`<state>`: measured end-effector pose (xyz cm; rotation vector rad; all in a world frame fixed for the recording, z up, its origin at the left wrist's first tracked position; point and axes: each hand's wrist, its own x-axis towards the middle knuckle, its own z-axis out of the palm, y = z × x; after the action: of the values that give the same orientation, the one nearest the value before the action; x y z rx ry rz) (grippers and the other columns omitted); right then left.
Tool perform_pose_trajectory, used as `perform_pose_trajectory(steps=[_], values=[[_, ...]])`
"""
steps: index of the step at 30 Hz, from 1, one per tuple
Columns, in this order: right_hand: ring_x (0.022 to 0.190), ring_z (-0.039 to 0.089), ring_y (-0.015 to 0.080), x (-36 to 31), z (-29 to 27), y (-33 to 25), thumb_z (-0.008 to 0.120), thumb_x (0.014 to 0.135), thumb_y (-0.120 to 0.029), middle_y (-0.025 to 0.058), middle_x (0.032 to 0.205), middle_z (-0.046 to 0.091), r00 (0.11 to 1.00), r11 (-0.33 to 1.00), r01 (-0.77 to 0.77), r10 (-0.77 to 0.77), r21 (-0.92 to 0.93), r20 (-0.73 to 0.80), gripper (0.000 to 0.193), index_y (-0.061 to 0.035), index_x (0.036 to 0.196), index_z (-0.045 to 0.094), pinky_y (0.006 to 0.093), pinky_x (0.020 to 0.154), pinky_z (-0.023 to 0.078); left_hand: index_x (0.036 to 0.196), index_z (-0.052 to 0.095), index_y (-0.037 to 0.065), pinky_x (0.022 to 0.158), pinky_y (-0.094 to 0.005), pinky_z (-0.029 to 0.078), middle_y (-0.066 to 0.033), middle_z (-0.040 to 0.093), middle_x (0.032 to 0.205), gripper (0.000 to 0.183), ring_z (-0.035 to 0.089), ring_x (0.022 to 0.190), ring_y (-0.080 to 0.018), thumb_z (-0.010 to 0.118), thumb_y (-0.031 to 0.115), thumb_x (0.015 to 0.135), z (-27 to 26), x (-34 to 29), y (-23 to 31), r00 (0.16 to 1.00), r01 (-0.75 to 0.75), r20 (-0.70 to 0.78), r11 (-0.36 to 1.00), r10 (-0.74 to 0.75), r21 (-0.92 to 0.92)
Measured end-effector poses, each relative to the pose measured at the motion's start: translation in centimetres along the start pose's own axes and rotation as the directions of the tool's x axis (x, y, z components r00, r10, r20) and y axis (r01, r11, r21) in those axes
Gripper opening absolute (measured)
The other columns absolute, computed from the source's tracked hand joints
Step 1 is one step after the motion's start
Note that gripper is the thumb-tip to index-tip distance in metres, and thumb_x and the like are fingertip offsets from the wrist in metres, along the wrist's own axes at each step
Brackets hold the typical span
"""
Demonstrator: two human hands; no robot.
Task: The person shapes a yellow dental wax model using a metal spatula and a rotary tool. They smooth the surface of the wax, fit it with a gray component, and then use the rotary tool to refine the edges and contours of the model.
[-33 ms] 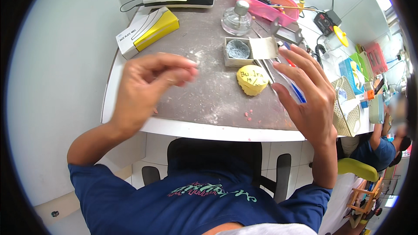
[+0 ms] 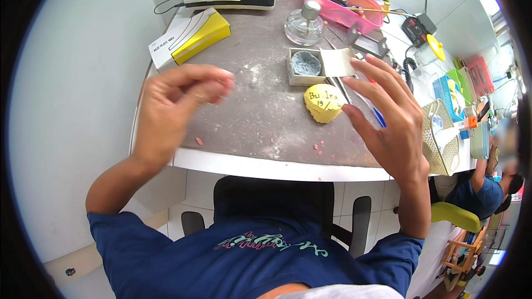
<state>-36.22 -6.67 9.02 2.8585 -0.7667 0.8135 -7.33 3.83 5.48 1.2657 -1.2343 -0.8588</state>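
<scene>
Left hand (image 2: 169, 108) is held above the tabletop (image 2: 249, 111), left of centre in the frame; its fingers are drawn in narrowly, thumb close to index. Whether anything small is pinched between them cannot be told, the tips being blurred. Right hand (image 2: 390, 116) is poised at right of centre, palm down, fingers spread wide, nothing seen to be held. The yellow plaster cast (image 2: 323, 103) is found just right of centre, beside the right thumb; contact between thumb and cast cannot be made out. Its side is scalloped, its upper face marked in black handwriting.

Behind the cast, a small open box (image 2: 298, 80) is seen, filled with grey-blue fibrous material (image 2: 306, 64); its pale flap (image 2: 338, 63) is folded out to the right. A glass spirit lamp (image 2: 303, 30) with a metal cap is placed farther up, near a pink plastic basket (image 2: 346, 17) at the top of the frame. A yellow-and-white carton (image 2: 200, 44) is laid at upper left. Pink crumbs (image 2: 319, 148) are scattered along the near edge. A cream woven basket (image 2: 436, 154) is placed at far right.
</scene>
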Motion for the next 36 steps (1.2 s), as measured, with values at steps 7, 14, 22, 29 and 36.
perform_pose_trajectory(steps=[7, 14, 22, 29, 36], values=[[0.129, 0.051, 0.0324, 2.4, 3.6, 0.7, 0.084, 0.072, -0.032, 0.0126, 0.136, 0.056, 0.978, 0.991, 0.082, -0.059, -0.110, 0.201, 0.065, -0.0091, 0.127, 0.060, 0.0452, 0.110, 0.039, 0.116, 0.067, 0.001, 0.093, -0.0264, 0.049, -0.0046, 0.068, 0.104, 0.023, 0.062, 0.096, -0.0114, 0.065, 0.014, 0.097, -8.5, 0.8, -2.9, 0.895, 0.012, -0.443, 0.989, 0.056, 0.149], [0.095, 0.065, 0.0270, 0.5, 3.0, 0.1, 0.084, 0.073, -0.036, 0.0093, 0.105, 0.062, 0.957, 0.996, -0.057, 0.076, -0.075, 0.279, 0.053, -0.0055, 0.112, 0.064, 0.0380, 0.077, 0.054, 0.103, 0.065, 0.004, 0.104, -0.0319, 0.045, -0.0064, 0.066, 0.115, 0.024, 0.060, 0.110, -0.0151, 0.058, 0.027, 0.101, -12.8, 3.0, -6.1, 0.845, 0.009, -0.501, 0.932, 0.187, 0.362], [0.103, 0.061, 0.0336, -2.1, 4.6, -0.2, 0.075, 0.079, -0.017, 0.0162, 0.115, 0.058, 0.969, 0.986, -0.161, 0.152, 0.032, 0.194, 0.047, -0.0037, 0.120, 0.057, 0.0415, 0.089, 0.052, 0.100, 0.061, 0.004, 0.106, -0.0353, 0.040, -0.0133, 0.060, 0.137, 0.023, 0.058, 0.119, -0.0218, 0.051, 0.024, 0.102, -11.1, 7.7, -9.9, 0.947, -0.058, -0.220, 0.800, 0.233, 0.597], [0.106, 0.066, 0.0310, -2.7, 3.6, 0.5, 0.078, 0.079, -0.018, 0.0154, 0.118, 0.067, 0.936, 0.892, -0.341, 0.293, 0.297, 0.196, 0.049, -0.0061, 0.124, 0.062, 0.0392, 0.094, 0.052, 0.098, 0.059, 0.005, 0.108, -0.0368, 0.037, -0.0154, 0.060, 0.137, 0.022, 0.055, 0.120, -0.0213, 0.050, 0.025, 0.103, -11.2, 7.0, -9.0, 0.977, 0.027, -0.180, 0.777, 0.112, 0.629], [0.107, 0.067, 0.0261, -3.9, 3.0, 2.5, 0.067, 0.093, -0.020, 0.0167, 0.117, 0.068, 0.796, 0.211, -0.502, 0.492, 0.839, 0.352, 0.044, -0.0010, 0.131, 0.056, 0.0360, 0.094, 0.052, 0.096, 0.058, 0.004, 0.109, -0.0370, 0.037, -0.0192, 0.060, 0.136, 0.020, 0.056, 0.125, -0.0282, 0.051, 0.022, 0.100, -10.0, 6.5, -8.6, 0.976, -0.044, -0.134, 0.752, 0.174, 0.658]])
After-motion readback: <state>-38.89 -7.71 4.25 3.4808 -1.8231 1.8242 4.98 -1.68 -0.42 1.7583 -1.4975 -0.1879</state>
